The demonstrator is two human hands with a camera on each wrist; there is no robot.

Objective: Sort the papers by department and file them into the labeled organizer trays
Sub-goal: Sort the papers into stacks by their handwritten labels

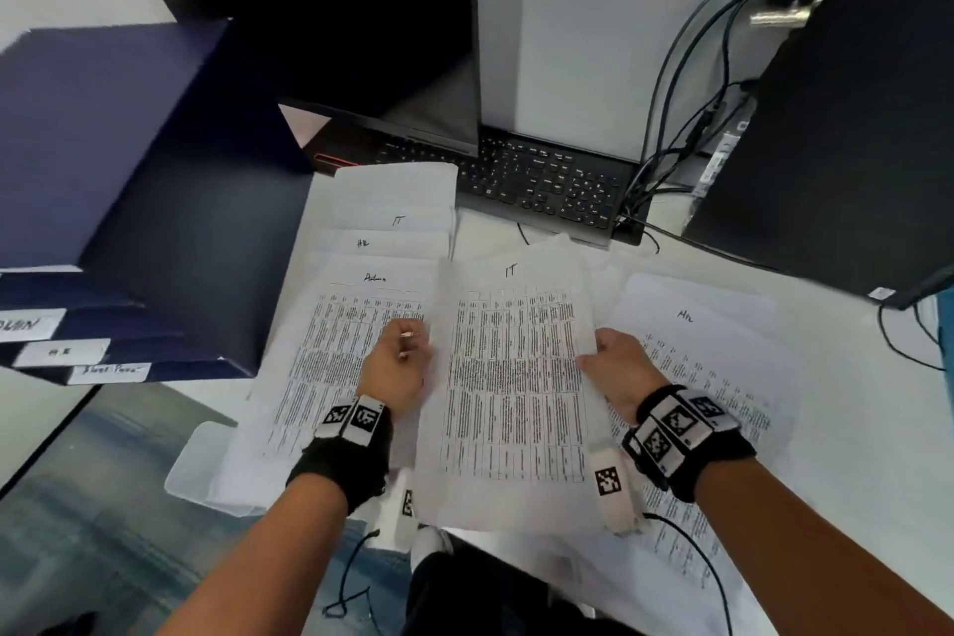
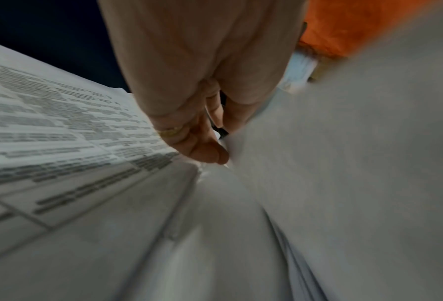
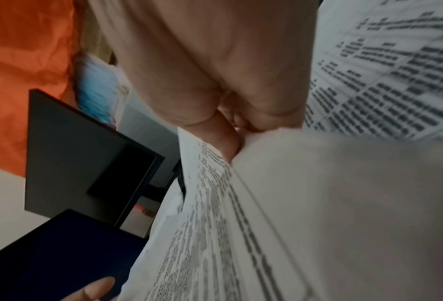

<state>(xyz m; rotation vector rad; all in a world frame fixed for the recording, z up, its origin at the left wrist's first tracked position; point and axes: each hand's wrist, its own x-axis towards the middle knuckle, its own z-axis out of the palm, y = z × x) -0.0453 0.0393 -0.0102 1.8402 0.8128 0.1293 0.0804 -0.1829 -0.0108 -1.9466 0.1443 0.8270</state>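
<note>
Both hands pinch IT sheet [image 1: 511, 377], left hand [image 1: 400, 367] on left edge, right hand [image 1: 617, 372] on right, lifted between Admin pile [image 1: 335, 356] and HR pile [image 1: 707, 367], likely for reading; organizer trays [image 1: 129, 222] left of sheet

Two hands show: the left hand [image 1: 397, 367] at about 7 o'clock and the right hand [image 1: 617, 372] at about 5 o'clock. Six headed sheets can be counted on the surface [image 1: 852, 403]:

- two marked IT: the IT sheet [image 1: 511, 377] at the centre and a second IT sheet [image 1: 397, 221] at 11 o'clock
- two marked HR: the HR sheet [image 1: 712, 356] at 3 o'clock and a second HR sheet [image 1: 371, 244] at 11 o'clock
- one Admin sheet [image 1: 335, 341] at 9 o'clock
- one sheet with no readable heading [image 1: 397, 183]

How many sheets lie beneath each cannot be told. One organizer [image 1: 129, 201] at 9 o'clock carries three white labels [image 1: 62, 352]. One keyboard [image 1: 542, 181] and one monitor [image 1: 361, 5] stand at 12 o'clock.
</note>
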